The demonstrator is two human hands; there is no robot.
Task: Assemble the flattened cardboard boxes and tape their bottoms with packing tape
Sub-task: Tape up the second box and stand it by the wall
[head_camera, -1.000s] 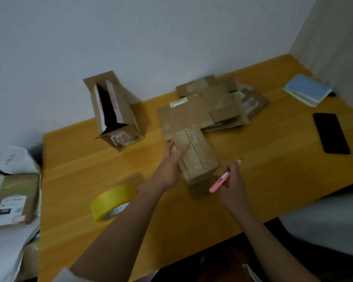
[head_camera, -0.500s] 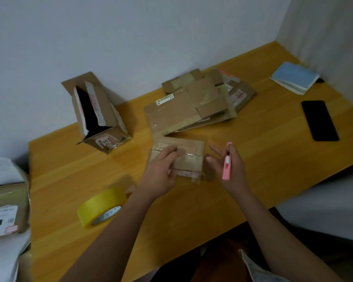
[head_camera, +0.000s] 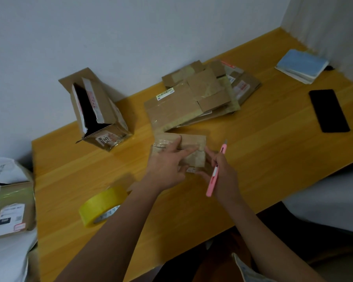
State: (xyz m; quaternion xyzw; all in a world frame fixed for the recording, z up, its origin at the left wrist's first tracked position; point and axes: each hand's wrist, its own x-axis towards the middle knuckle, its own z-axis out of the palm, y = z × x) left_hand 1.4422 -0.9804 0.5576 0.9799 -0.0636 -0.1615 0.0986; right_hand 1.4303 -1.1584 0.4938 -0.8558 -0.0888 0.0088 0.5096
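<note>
Slippage is the main worry: the left hand (head_camera: 167, 169) presses straight fingers (head_camera: 186, 152) on the small box (head_camera: 192, 150), while the right hand (head_camera: 222, 176) pinches that box's near corner and clamps a pink knife (head_camera: 215, 171) too. With its blade beside those fingers, a jolt could nick skin or cardboard. Left of the fingers lies the tape roll (head_camera: 100, 206) on the counter (head_camera: 263, 159). Beyond them sit the flat boxes (head_camera: 196, 98); far left stands an open box (head_camera: 98, 110), far right a phone (head_camera: 328, 110).
</note>
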